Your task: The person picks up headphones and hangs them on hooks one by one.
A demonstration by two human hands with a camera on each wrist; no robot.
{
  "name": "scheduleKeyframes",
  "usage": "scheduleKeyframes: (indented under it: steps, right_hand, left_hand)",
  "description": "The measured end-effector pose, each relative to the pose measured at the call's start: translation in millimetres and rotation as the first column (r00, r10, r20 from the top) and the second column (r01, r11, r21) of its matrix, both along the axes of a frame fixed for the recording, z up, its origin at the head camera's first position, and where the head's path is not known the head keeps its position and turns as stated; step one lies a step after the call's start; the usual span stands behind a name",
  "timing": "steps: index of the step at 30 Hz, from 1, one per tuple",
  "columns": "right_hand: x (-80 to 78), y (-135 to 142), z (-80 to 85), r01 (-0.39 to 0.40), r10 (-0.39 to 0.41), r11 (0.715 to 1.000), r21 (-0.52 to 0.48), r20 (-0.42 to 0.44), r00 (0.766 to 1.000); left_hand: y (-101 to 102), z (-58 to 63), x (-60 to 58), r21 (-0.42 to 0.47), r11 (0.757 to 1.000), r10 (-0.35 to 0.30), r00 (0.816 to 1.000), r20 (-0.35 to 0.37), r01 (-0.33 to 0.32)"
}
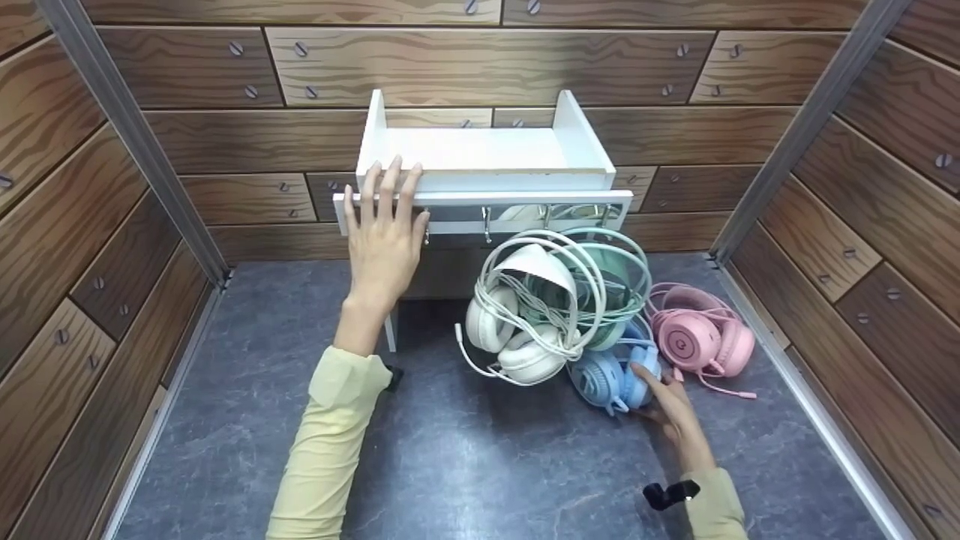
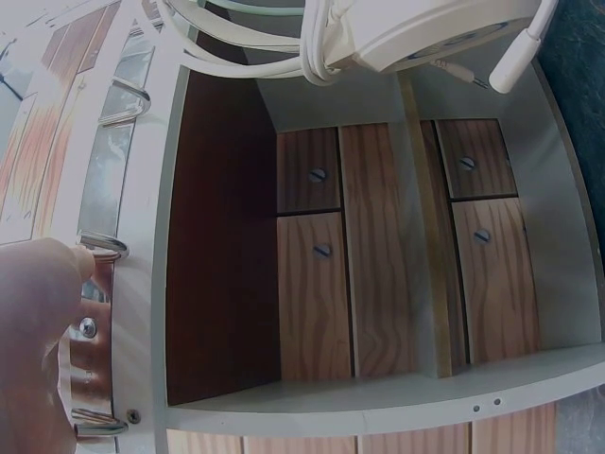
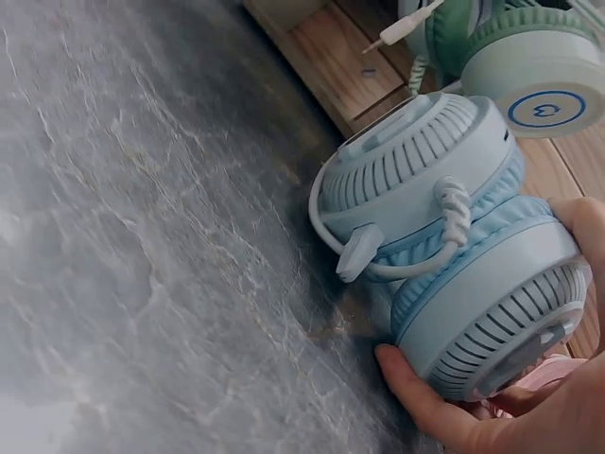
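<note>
My left hand (image 1: 384,251) rests with extended fingers over the front rail of a white shelf rack (image 1: 525,196), beside its metal hooks (image 2: 123,104). White headphones (image 1: 536,266) with a looped cable hang from the rack's right part, and green headphones (image 1: 611,274) hang just behind them. My right hand (image 1: 671,412) holds one ear cup of the blue headphones (image 3: 406,170), thumb on one side and fingers on the other. They are low, near the dark floor surface; whether they touch it I cannot tell. Pink headphones (image 1: 690,337) lie to the right of them.
Wood-patterned panels (image 1: 487,67) close off the back and both sides. Under everything lies a dark grey marbled surface (image 1: 465,465). The rack's upper shelf (image 1: 472,146) has raised side walls. A metal strip (image 1: 832,442) runs along the right edge.
</note>
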State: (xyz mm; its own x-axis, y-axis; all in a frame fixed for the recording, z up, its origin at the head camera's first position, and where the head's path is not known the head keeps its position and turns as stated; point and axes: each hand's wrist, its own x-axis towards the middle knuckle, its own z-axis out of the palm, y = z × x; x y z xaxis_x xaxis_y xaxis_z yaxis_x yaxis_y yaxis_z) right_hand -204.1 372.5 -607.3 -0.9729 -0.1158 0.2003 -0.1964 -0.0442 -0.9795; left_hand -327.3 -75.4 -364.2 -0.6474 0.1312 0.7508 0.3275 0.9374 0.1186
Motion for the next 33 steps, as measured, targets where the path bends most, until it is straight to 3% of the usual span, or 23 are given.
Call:
scheduleKeyframes:
  steps: [1, 2, 4, 5, 7, 9, 11, 17, 27, 33]
  right_hand:
    - [-3.0, -1, 2.4, 0.047, -0.045, 0.999, -0.014, 0.081, 0.996]
    - [-7.6, -3, 5.6, 0.105, -0.097, 0.994, -0.035, 0.197, 0.976]
    - [-17.6, -5, 12.7, 0.232, -0.182, 0.971, -0.062, 0.44, 0.879]
    - [-22.5, -7, 15.9, 0.297, -0.219, 0.953, -0.061, 0.538, 0.814]
    - [-22.2, -8, 19.8, 0.304, -0.24, 0.953, -0.005, 0.603, 0.76]
    - [-19.2, -8, 21.0, 0.304, -0.236, 0.953, -0.001, 0.629, 0.74]
    - [-14.6, -9, 21.3, 0.316, -0.245, 0.949, 0.001, 0.635, 0.733]
    - [-2.0, -12, 21.3, 0.352, -0.24, 0.934, -0.068, 0.611, 0.754]
    - [21.0, -16, 22.0, 0.375, -0.262, 0.924, -0.079, 0.583, 0.769]
    - [33.9, -19, 22.3, 0.419, -0.274, 0.9, -0.122, 0.589, 0.76]
  left_hand:
    - [0, -0.2, -0.1, 0.001, 1.0, -0.001, 1.0, -0.001, 0.001]
    - [0, -0.3, -0.2, 0.0, 1.0, 0.0, 1.0, -0.001, 0.0]
    - [0, -0.3, -0.2, 0.001, 1.0, 0.001, 1.0, 0.002, -0.001]
    - [0, -0.1, -0.3, 0.002, 1.0, 0.001, 1.0, 0.003, -0.001]
    - [-1, 0.1, -0.1, 0.001, 1.0, 0.0, 1.0, 0.006, 0.0]
    - [-1, 0.5, 0.5, -0.002, 1.0, 0.003, 1.0, 0.012, -0.003]
    - [0, 0.8, 0.8, -0.005, 1.0, 0.006, 1.0, 0.018, -0.006]
    - [1, 0.9, 1.3, -0.004, 1.0, 0.002, 1.0, 0.021, -0.002]
    - [1, 1.5, 2.5, 0.008, 1.0, -0.009, 0.999, 0.033, 0.009]
    - [1, 1.3, 1.9, 0.007, 1.0, -0.008, 1.0, 0.022, 0.008]
